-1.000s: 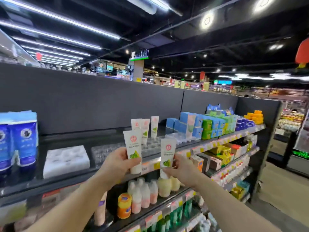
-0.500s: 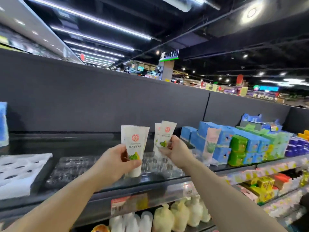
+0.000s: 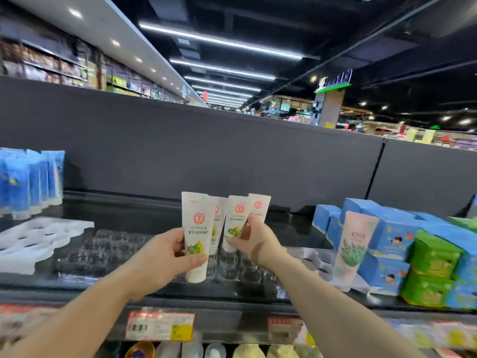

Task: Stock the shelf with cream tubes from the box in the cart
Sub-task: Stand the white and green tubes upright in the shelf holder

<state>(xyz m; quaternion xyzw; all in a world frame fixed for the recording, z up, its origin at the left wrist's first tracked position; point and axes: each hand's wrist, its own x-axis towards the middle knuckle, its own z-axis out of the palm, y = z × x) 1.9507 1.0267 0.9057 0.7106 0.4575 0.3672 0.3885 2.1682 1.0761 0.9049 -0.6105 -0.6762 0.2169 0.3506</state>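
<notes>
Your left hand [image 3: 165, 257] has its grip closed round one cream tube [image 3: 197, 236], upright above the shelf [image 3: 144, 220]. Just right of that tube, your right hand [image 3: 254, 239] pinches a second tube [image 3: 236, 220].

Both your arms reach forward; your left hand [image 3: 165, 257] grips a cream tube [image 3: 197, 236], your right hand [image 3: 254, 240] pinches another tube [image 3: 235, 223]

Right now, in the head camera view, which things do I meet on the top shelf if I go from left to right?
blue tubes → white foam tray → left hand holding a cream tube → right hand holding another cream tube → pink tube → blue boxes → green boxes
</notes>
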